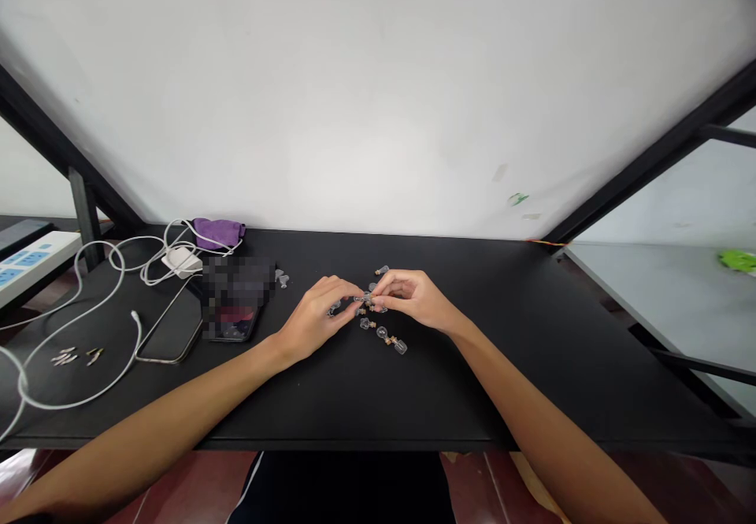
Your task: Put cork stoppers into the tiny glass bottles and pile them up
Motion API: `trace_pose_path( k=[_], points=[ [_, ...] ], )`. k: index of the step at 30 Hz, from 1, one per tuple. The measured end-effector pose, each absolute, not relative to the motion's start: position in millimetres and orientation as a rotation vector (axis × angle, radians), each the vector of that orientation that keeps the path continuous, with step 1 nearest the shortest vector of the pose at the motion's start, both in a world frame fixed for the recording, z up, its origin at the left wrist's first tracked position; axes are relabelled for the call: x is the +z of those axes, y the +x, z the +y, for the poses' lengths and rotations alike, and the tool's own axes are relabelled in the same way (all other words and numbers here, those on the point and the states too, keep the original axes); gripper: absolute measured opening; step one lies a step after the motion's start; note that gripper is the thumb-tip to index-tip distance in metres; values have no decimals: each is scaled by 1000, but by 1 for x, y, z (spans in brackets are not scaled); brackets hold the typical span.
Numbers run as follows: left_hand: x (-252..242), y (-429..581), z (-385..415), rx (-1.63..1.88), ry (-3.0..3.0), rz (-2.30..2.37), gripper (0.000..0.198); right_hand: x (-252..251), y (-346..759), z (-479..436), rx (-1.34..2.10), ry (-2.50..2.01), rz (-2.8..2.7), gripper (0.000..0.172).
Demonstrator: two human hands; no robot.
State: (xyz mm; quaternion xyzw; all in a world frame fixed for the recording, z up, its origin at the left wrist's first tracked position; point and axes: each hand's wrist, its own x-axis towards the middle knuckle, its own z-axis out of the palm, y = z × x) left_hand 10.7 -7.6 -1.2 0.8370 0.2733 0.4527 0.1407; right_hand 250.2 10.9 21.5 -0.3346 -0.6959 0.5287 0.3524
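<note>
A tiny corked glass vial (366,299) is pinched between the fingertips of the left hand (316,315) and the right hand (413,297), both closed on it just above the middle of a black table (531,351). Its cork appears to be the part being worked, so a fine, steady fingertip grip is judged needful on such small, smooth glass. Loose vials (393,341) are scattered close by at five o'clock of the hands, crowding the fingers a little, while a phone (171,335), a white cable (88,311), a charger (182,260) and a purple cloth (217,232) are laid well apart from nine to ten o'clock.
</note>
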Motion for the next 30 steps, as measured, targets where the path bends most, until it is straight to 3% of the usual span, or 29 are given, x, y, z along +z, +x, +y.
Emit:
trace_pose_path(
  k=[30],
  points=[
    [-2,9,-9,1292,2457,752,15,28,254,9,1271,-893,-1895,26]
  ],
)
